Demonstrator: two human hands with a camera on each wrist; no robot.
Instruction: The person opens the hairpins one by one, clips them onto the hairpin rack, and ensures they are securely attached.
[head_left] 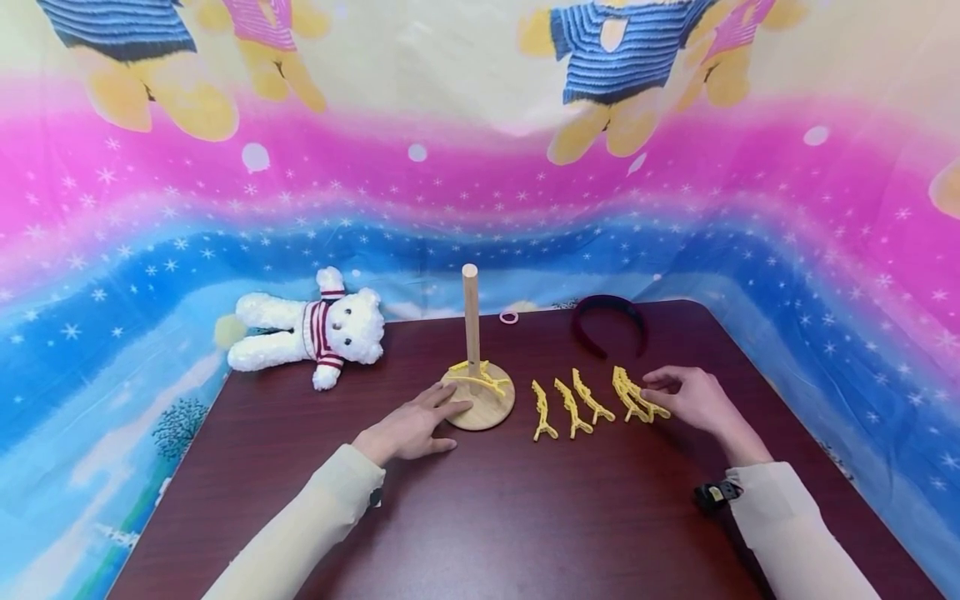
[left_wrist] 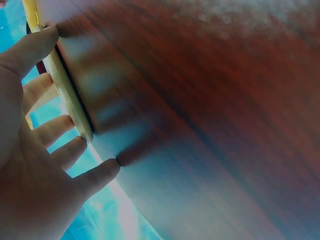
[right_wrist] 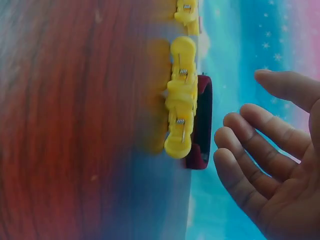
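A round wooden base (head_left: 491, 413) carries an upright wooden post (head_left: 472, 321), and yellow hair clips (head_left: 491, 383) lie on it around the post's foot. My left hand (head_left: 411, 425) rests at the base's near left edge, fingers spread, with thumb and fingertips along the rim (left_wrist: 70, 100) in the left wrist view. To the right, three yellow clips (head_left: 572, 408) lie spaced apart on the table. Beyond them is a tight bunch of yellow clips (head_left: 628, 393). My right hand (head_left: 693, 402) hovers beside that bunch, its fingers loosely bent and holding nothing in the right wrist view.
A dark red headband (head_left: 609, 325) and a small pink hair tie (head_left: 509, 317) lie toward the table's back edge. A white plush bear (head_left: 315, 327) in a striped sweater lies at the back left. Printed cloth hangs around the dark wooden table (head_left: 510, 517).
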